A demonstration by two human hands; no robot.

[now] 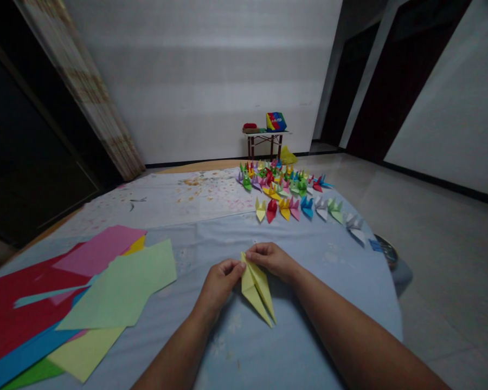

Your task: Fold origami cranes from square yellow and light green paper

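A half-folded piece of yellow origami paper (257, 290) lies between my hands, its two long narrow points facing me. My left hand (224, 279) pinches its upper left edge between thumb and fingers. On the other side, my right hand (271, 259) pinches the top tip, fingertips close to those of the left. Beyond my hands stands a row of folded paper cranes (295, 209) in several colours, with a dense cluster of more paper cranes (284, 179) behind it.
Loose sheets of coloured paper (122, 287) overlap on the left of the round table, which has a pale blue tablecloth (211, 238). A small stand (268, 134) with a colourful box (276, 122) is by the wall. A dark round object (386, 252) sits beyond the table's right edge.
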